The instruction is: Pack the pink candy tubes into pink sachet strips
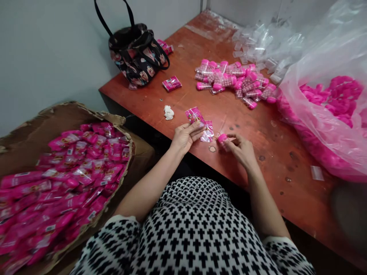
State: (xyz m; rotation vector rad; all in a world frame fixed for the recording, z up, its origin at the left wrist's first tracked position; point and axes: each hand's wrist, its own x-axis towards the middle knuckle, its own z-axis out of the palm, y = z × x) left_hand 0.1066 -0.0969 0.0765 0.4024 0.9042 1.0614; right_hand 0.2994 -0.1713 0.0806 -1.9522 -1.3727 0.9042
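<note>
A pink sachet [195, 115] is pinched between the thumb and fingers of the left hand [185, 136], just above the near edge of the table [200, 46]. A clear wrapper [207, 131] lies against the fingertips of the same hand, on the table. A small tube with a pink cap [222, 139] is gripped by the fingers of the right hand [242, 149], which is curled round it; the tube body is mostly hidden by the fingers. The two hands are held near each other, not touching.

Farther back on the table a heap of capped tubes [233, 79] is seen, and behind it a pile of clear empty tubes [258, 46]. A large plastic bag [323, 114] filled with pink caps is set at the right. A crumpled white scrap [168, 112] lies near the left hand, a flat pink packet [172, 83] beyond it, and a dark floral handbag [137, 55] at the far left corner. Beside the table, at the left, a cardboard box [57, 114] is filled with pink sachets.
</note>
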